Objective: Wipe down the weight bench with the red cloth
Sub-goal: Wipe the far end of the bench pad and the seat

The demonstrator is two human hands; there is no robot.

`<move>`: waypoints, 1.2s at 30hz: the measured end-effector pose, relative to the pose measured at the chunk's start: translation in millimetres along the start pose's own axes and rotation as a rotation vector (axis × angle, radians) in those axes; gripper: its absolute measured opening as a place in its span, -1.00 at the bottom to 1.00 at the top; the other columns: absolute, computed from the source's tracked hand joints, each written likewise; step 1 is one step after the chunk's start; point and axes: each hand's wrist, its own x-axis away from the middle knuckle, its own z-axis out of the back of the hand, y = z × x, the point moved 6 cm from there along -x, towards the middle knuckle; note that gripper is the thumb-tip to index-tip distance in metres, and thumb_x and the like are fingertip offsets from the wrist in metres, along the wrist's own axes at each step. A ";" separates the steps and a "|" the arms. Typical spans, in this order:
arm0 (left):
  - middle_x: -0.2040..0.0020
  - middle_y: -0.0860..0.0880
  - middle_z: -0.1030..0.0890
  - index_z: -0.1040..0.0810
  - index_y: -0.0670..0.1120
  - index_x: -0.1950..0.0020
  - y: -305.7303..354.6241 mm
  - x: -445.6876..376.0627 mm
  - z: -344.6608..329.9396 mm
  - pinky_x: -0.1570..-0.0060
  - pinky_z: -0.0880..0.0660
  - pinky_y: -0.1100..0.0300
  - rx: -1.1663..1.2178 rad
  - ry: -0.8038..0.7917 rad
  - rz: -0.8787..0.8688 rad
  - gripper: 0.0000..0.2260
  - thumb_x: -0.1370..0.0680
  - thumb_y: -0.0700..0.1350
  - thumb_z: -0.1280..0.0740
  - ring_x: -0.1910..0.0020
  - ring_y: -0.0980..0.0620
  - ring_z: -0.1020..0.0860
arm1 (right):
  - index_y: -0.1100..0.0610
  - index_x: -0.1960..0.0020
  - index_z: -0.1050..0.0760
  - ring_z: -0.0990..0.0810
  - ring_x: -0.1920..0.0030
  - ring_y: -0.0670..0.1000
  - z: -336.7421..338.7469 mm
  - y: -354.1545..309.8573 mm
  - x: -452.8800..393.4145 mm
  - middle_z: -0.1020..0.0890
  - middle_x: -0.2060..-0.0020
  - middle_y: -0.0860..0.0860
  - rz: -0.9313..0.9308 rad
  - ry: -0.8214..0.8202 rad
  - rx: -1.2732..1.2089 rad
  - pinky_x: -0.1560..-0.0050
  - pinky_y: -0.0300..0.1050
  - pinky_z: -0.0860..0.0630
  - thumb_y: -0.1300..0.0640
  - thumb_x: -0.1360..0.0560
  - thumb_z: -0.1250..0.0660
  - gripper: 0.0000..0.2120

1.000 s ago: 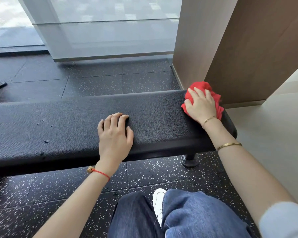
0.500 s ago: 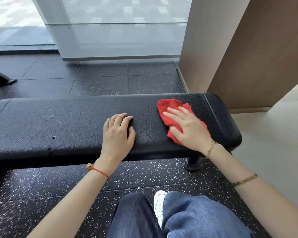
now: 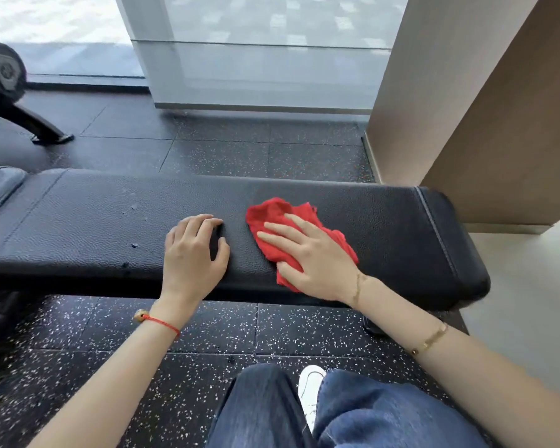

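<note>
The red cloth (image 3: 299, 236) is pressed flat at centre frame on the weight bench (image 3: 385, 221) under the right hand (image 3: 314, 258), fingers spread, for wiping; the left hand (image 3: 193, 257) is rested beside it, fingers curled, seemingly for support.

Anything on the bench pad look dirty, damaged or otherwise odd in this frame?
Yes: small pale specks and droplets sit on the weight bench, left of the left hand. The right hand presses the red cloth well to their right, so they look unwiped.
</note>
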 end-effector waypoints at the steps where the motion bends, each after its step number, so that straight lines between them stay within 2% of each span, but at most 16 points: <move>1: -0.19 -0.07 -0.60 -0.58 -0.11 -0.17 -0.2 -0.1 -0.7 -0.27 -0.39 -0.09 0.007 0.008 -0.001 -0.71 -0.51 -0.05 -0.26 -0.25 -0.14 -0.50 | -0.03 -0.47 -0.34 -0.19 -0.52 0.08 1.0 -0.6 9.4 -0.35 -0.47 -0.09 0.030 -0.004 -0.004 -0.55 0.01 -0.05 -0.01 -0.52 -0.21 -0.48; 3: -0.18 -0.06 -0.60 -0.57 -0.11 -0.17 0.0 -0.2 -2.7 -0.28 -0.38 -0.08 0.013 0.017 0.001 -0.71 -0.51 -0.05 -0.25 -0.25 -0.14 -0.50 | -0.03 -0.46 -0.36 -0.21 -0.51 0.07 6.9 11.5 19.1 -0.35 -0.47 -0.10 0.020 0.004 -0.019 -0.55 0.01 -0.06 0.00 -0.52 -0.21 -0.50; 5: -0.19 -0.06 -0.59 -0.56 -0.10 -0.18 2.0 0.2 -4.8 -0.28 -0.38 -0.08 0.008 0.013 -0.003 -0.71 -0.52 -0.04 -0.24 -0.25 -0.14 -0.49 | -0.01 -0.46 -0.37 -0.23 -0.50 0.09 12.4 33.4 14.6 -0.36 -0.47 -0.07 -0.072 0.035 -0.023 -0.55 0.02 -0.06 0.03 -0.53 -0.24 -0.51; 10: -0.19 -0.06 -0.58 -0.55 -0.09 -0.18 1.2 0.4 -5.2 -0.29 -0.38 -0.09 -0.017 0.003 0.002 -0.69 -0.52 -0.01 -0.21 -0.25 -0.14 -0.49 | 0.00 -0.50 -0.28 -0.13 -0.53 0.10 11.2 58.2 -48.3 -0.28 -0.51 -0.03 -0.305 0.071 0.068 -0.55 -0.06 0.08 0.01 -0.59 -0.17 -0.52; 12: -0.18 -0.05 -0.58 -0.55 -0.09 -0.17 1.9 0.6 -5.7 -0.29 -0.37 -0.08 -0.014 -0.001 0.012 -0.69 -0.51 0.00 -0.20 -0.24 -0.13 -0.49 | -0.01 -0.52 -0.25 -0.10 -0.54 0.09 2.8 37.3 -69.6 -0.26 -0.52 -0.04 -0.260 0.054 0.086 -0.55 -0.06 0.10 0.00 -0.60 -0.14 -0.51; 15: -0.16 -0.06 -0.60 -0.56 -0.09 -0.15 0.8 0.5 -6.1 -0.30 -0.37 -0.07 -0.008 -0.006 0.018 -0.71 -0.50 -0.01 -0.21 -0.22 -0.13 -0.50 | -0.02 -0.52 -0.26 -0.10 -0.54 0.10 -12.6 -13.9 -75.2 -0.29 -0.51 -0.05 -0.084 0.018 0.046 -0.56 -0.04 0.07 0.00 -0.58 -0.18 -0.50; 18: -0.10 -0.09 -0.61 -0.54 -0.13 -0.06 -1.4 2.7 -4.0 -0.30 -0.38 -0.06 0.054 -0.008 0.030 -0.81 -0.50 -0.10 -0.28 -0.19 -0.15 -0.52 | -0.03 -0.52 -0.26 -0.08 -0.55 0.09 -16.8 -36.1 -55.8 -0.29 -0.51 -0.07 -0.002 -0.002 -0.004 -0.57 -0.07 0.09 0.01 -0.57 -0.21 -0.48; 20: -0.08 -0.10 -0.61 -0.54 -0.15 -0.03 -1.1 3.8 -0.8 -0.29 -0.40 -0.05 0.094 -0.012 0.016 -0.86 -0.49 -0.16 -0.31 -0.18 -0.16 -0.53 | -0.04 -0.51 -0.27 -0.09 -0.55 0.07 -13.4 -33.5 -42.3 -0.29 -0.50 -0.08 0.011 0.005 -0.026 -0.56 -0.10 0.09 0.02 -0.56 -0.23 -0.48; 24: -0.07 -0.08 -0.61 -0.56 -0.15 -0.05 -7.6 4.4 16.8 -0.26 -0.42 -0.01 0.104 0.018 -0.031 -0.84 -0.48 -0.22 -0.32 -0.15 -0.14 -0.54 | -0.03 -0.49 -0.32 -0.14 -0.53 0.08 -7.9 -16.1 -38.2 -0.31 -0.49 -0.08 -0.022 0.036 -0.032 -0.56 -0.01 -0.01 0.06 -0.56 -0.24 -0.51; 31: -0.13 -0.05 -0.62 -0.57 -0.12 -0.12 -81.6 11.6 75.6 -0.26 -0.40 -0.02 -0.055 0.138 0.021 -0.79 -0.50 -0.18 -0.33 -0.19 -0.12 -0.54 | -0.01 -0.52 -0.26 -0.07 -0.55 0.10 -18.5 -12.6 -115.3 -0.25 -0.53 -0.04 -0.195 0.040 -0.006 -0.56 -0.06 0.11 0.00 -0.60 -0.14 -0.52; 36: -0.16 -0.08 -0.62 -0.57 -0.13 -0.18 -139.9 0.5 91.3 -0.31 -0.34 -0.06 -0.125 0.147 0.112 -0.75 -0.52 -0.15 -0.28 -0.23 -0.15 -0.52 | -0.01 -0.53 -0.22 -0.03 -0.56 0.09 -35.9 -64.2 -182.3 -0.22 -0.54 -0.05 -0.066 -0.022 0.003 -0.55 -0.09 0.16 -0.03 -0.61 -0.11 -0.51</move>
